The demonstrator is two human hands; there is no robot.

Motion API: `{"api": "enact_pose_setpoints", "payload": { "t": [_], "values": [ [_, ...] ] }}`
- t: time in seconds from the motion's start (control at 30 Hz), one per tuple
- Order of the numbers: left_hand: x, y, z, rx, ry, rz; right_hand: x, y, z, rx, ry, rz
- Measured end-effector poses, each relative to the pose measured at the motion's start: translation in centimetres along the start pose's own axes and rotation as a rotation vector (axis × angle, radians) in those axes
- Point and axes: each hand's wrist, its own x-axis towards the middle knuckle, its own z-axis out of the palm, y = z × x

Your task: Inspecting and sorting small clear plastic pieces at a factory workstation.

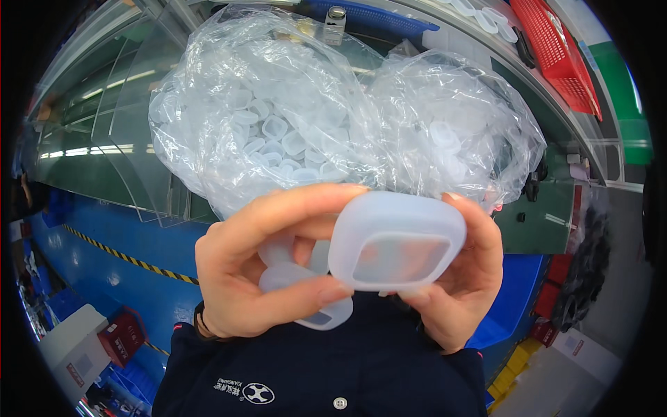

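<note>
Between my two hands is a translucent, rounded-square plastic cover (399, 250) with a framed, thinner-looking panel in its face. My left hand (243, 260) pinches its left side with thumb and fingertips. Several more translucent plastic pieces (281, 274) are tucked in that same hand, partly hidden by the fingers. The fingers and thumb of my right hand (472, 278) grip the cover's right side and lower corner. Just beyond my hands, a large clear plastic bag (208, 104) lies open, with many similar covers (281, 139) heaped inside. A second clear bag (462, 111) holding such pieces sits to its right.
Under the bags is a dark green tabletop (76, 174), with clear upright panels (132, 132) at left. A metal-capped container (335, 24) and blue tray (389, 19) stand behind. Far right is a red basket (556, 55); a blue bin (511, 299) is near my right hand.
</note>
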Motion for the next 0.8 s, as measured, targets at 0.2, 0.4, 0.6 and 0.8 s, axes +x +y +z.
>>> {"api": "enact_pose_setpoints", "payload": {
  "t": [0.2,0.4,0.6,0.8],
  "values": [
    [0.8,0.3,-1.6,0.545,-0.281,0.302,0.3,-0.4,0.9,0.597,0.198,0.23],
    [-0.1,0.5,1.0,0.116,0.18,0.03,0.2,0.2,0.4,0.138,0.028,-0.02],
    [-0.5,0.7,0.0,0.348,-0.069,0.004,0.3,0.0,0.3,0.132,0.049,-0.021],
    [0.4,0.4,-0.1,0.487,-0.112,0.064,0.8,0.2,-1.3,-0.065,-0.097,-0.247]
  ]
}}
